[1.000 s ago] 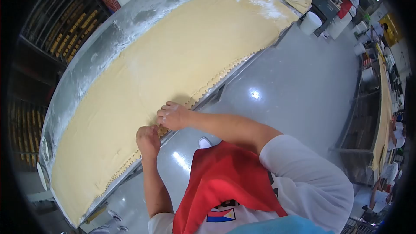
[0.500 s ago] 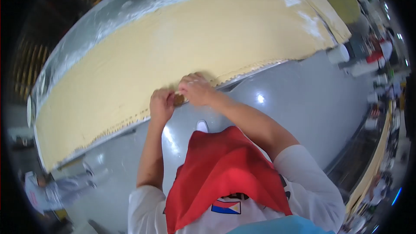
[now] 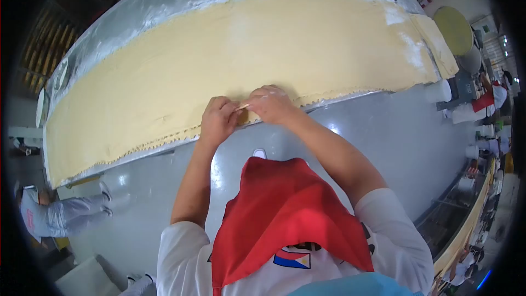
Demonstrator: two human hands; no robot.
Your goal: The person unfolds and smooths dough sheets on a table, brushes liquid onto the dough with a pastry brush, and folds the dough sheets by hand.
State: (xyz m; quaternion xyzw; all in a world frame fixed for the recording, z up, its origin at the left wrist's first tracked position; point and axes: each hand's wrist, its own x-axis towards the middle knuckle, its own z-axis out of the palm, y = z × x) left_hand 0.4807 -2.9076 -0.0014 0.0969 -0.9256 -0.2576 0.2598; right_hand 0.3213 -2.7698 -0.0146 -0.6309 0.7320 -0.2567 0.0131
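A wide, pale yellow sheet of dough [image 3: 230, 49] covers most of the floured table. Its near edge is crimped and bumpy, with small brownish spots along it. My left hand [image 3: 217, 120] has its fingers pinched on that edge. Close beside it on the right, my right hand [image 3: 269, 104] also grips the dough edge with curled fingers. A small folded lip of dough [image 3: 243, 106] shows between the two hands. What lies under my fingertips is hidden.
A floured metal table top [image 3: 164, 8] shows beyond the dough. A separate dough strip [image 3: 435, 44] lies at the right end. A white bucket [image 3: 440, 92] and a round yellowish tub [image 3: 453, 30] stand at right. One person [image 3: 60, 211] stands at lower left, another [image 3: 485, 98] at far right.
The view has shifted slightly. My hands stay together at the near dough edge. The brown patch seen between them before is now mostly covered by a folded lip of dough.
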